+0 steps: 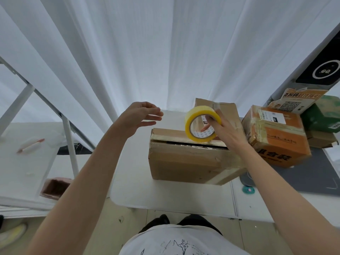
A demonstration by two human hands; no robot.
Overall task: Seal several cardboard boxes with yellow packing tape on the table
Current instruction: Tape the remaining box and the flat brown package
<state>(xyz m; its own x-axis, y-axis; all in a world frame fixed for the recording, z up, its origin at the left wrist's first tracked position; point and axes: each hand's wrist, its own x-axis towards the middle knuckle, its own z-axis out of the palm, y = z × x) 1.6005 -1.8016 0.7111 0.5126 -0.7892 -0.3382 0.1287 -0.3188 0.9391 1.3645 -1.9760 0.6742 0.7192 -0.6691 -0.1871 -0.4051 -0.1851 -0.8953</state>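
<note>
Right of frame centre, the right hand (227, 130) curls its fingers (211, 119) through the core and round the rim of the yellow tape roll (200, 124), holding it upright just above the brown cardboard box (185, 162). Left of it, the left hand (139, 116) hovers with fingers loosely spread, holding nothing. The box sits on the white table (165, 196), an orange box (277, 137) beside it at the right.

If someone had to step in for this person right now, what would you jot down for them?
Right hand: holds the yellow tape roll above the brown box.
Left hand: open, in the air, holding nothing.
Brown box on the white table: top seam gapes, not yet sealed.
Orange box to the right already carries tape.
Left: find the tape end, tape the brown box's seam.
</note>
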